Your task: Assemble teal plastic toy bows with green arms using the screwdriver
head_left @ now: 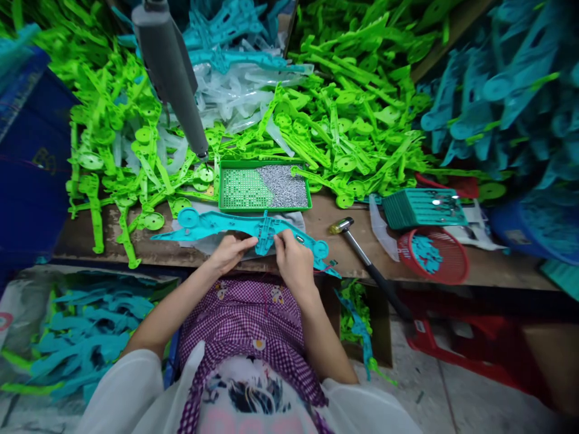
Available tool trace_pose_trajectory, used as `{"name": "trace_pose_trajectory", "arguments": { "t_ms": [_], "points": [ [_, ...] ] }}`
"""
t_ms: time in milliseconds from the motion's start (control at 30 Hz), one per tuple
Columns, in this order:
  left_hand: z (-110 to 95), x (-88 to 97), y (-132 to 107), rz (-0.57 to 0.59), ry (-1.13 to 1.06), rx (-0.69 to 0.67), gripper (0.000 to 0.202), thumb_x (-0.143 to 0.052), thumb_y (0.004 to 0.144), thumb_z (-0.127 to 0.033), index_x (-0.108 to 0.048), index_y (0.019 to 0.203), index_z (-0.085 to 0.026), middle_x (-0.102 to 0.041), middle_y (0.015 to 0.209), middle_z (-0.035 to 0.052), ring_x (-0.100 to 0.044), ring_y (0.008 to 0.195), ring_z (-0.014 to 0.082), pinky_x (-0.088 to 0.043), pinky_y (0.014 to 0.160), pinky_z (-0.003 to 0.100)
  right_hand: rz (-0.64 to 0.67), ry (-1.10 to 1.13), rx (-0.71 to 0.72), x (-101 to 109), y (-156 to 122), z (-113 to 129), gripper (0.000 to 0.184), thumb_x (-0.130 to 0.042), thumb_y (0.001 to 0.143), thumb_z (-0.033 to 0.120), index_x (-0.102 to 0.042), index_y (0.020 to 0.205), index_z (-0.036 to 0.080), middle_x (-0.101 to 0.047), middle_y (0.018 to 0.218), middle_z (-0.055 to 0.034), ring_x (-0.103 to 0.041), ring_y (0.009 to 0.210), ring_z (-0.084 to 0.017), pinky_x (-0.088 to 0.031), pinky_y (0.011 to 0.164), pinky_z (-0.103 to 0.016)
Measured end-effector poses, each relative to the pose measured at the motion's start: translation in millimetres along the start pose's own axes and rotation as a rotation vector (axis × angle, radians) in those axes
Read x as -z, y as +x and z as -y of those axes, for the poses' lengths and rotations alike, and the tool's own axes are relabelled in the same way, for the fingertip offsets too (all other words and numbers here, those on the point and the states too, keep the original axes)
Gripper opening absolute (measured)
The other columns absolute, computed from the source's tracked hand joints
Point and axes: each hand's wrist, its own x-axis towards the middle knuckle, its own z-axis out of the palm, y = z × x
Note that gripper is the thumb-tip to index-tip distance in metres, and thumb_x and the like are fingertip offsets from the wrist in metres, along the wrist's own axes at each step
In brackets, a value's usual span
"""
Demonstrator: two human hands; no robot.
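Note:
A long teal plastic part (217,225) lies across the near edge of the wooden bench (330,217), on a pale cloth. My left hand (230,252) rests on its middle, fingers curled against the ribbed centre piece. My right hand (293,256) grips the part just right of centre, with a small metal piece showing at the fingertips. Just beyond the part sits a green tray (239,187) holding small silver screws. A grey hanging power screwdriver (169,72) points down at the tray's left corner.
Heaps of green plastic parts (353,120) and teal ones (497,90) cover the back of the bench. A hammer (362,250) lies to the right, near a red basket (434,256) and a teal basket (423,208). A bag of teal parts (76,337) sits lower left.

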Motion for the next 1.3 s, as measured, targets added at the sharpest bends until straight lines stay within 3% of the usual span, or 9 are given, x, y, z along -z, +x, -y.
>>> {"name": "trace_pose_trajectory", "arguments": {
  "t_ms": [233,400,500,633,833,933,1000,1133,1300],
  "points": [
    [2.1,-0.4,-2.9,0.027,0.012,-0.014,0.041,-0.085,0.062,-0.026,-0.073,0.098,-0.014,-0.074,0.101,0.0084,-0.067,0.100,0.0238,-0.044,0.104,0.042,0.026,0.090,0.009,-4.6,2.1,3.2,0.031,-0.037,0.098,0.037,-0.062,0.095,0.019,-0.072,0.080,-0.0070,-0.065,0.068,-0.021,-0.038,0.062,-0.028],
    [5.5,3.4,-2.5,0.005,0.003,-0.011,0.037,-0.086,0.062,-0.030,-0.074,0.093,-0.013,-0.075,0.098,0.0095,-0.067,0.100,0.0265,-0.044,0.103,0.044,-0.052,0.270,0.113,-8.1,-6.3,-7.0,0.032,-0.038,0.098,0.035,-0.061,0.112,0.019,-0.072,0.108,-0.0105,-0.068,0.093,-0.022,-0.048,0.076,-0.032],
    [6.8,3.4,-2.1,-0.003,0.020,-0.014,0.039,-0.087,0.059,-0.031,-0.073,0.091,-0.013,-0.075,0.096,0.0095,-0.067,0.099,0.0275,-0.045,0.103,0.045,-0.132,0.321,0.054,-13.7,-13.2,-11.7,0.031,-0.041,0.096,0.039,-0.060,0.109,0.018,-0.073,0.094,-0.0094,-0.068,0.080,-0.021,-0.049,0.069,-0.031],
    [7.8,2.1,-1.5,0.018,0.096,-0.084,0.041,-0.084,0.064,-0.034,-0.072,0.096,-0.013,-0.073,0.101,0.0101,-0.066,0.101,0.0260,-0.046,0.101,0.044,-0.043,0.100,0.054,-9.3,-7.9,-4.4,0.030,-0.038,0.097,0.037,-0.062,0.094,0.018,-0.073,0.083,-0.0088,-0.066,0.068,-0.021,-0.041,0.058,-0.030],
    [-4.6,16.7,-10.0,0.074,0.456,-0.107,0.036,-0.072,0.077,-0.041,-0.069,0.102,-0.014,-0.072,0.096,0.0091,-0.067,0.089,0.0202,-0.051,0.088,0.037,0.210,-0.233,0.082,14.0,20.7,10.0,0.026,-0.042,0.097,0.035,-0.064,0.099,0.021,-0.074,0.086,-0.0084,-0.064,0.068,-0.022,-0.028,0.055,-0.030],
    [-21.6,24.2,-26.9,0.159,0.839,-0.059,0.028,-0.062,0.086,-0.042,-0.070,0.091,-0.016,-0.070,0.076,0.0048,-0.064,0.069,0.0172,-0.051,0.070,0.032,0.284,-0.277,0.076,12.5,25.8,12.7,0.027,-0.041,0.097,0.035,-0.064,0.102,0.020,-0.075,0.089,-0.0098,-0.065,0.071,-0.024,-0.027,0.056,-0.031],
    [-31.7,24.1,-36.9,0.182,1.133,-0.191,0.024,-0.058,0.090,-0.039,-0.071,0.090,-0.019,-0.069,0.080,0.0041,-0.064,0.074,0.0177,-0.050,0.072,0.033,0.310,-0.296,0.069,6.8,26.0,13.9,0.027,-0.041,0.097,0.034,-0.064,0.102,0.020,-0.075,0.090,-0.0109,-0.066,0.073,-0.025,-0.027,0.056,-0.031],
    [-39.1,19.2,-31.2,0.028,1.462,-0.554,0.020,-0.062,0.090,-0.029,-0.069,0.107,-0.021,-0.066,0.102,0.0072,-0.060,0.097,0.0217,-0.048,0.087,0.038,0.297,-0.252,0.080,-1.8,26.2,11.8,0.026,-0.042,0.096,0.031,-0.064,0.099,0.018,-0.074,0.089,-0.0125,-0.066,0.070,-0.023,-0.028,0.057,-0.031],
    [-41.3,24.8,-2.1,0.175,1.472,-0.462,0.007,-0.065,0.086,-0.024,-0.070,0.083,-0.020,-0.067,0.086,0.0035,-0.061,0.087,0.0201,-0.048,0.082,0.036,0.331,0.046,0.191,9.2,22.6,-7.0,0.016,-0.052,0.092,0.027,-0.061,0.102,0.020,-0.073,0.087,-0.0065,-0.066,0.078,-0.021,-0.037,0.064,-0.029]
  ]
}}
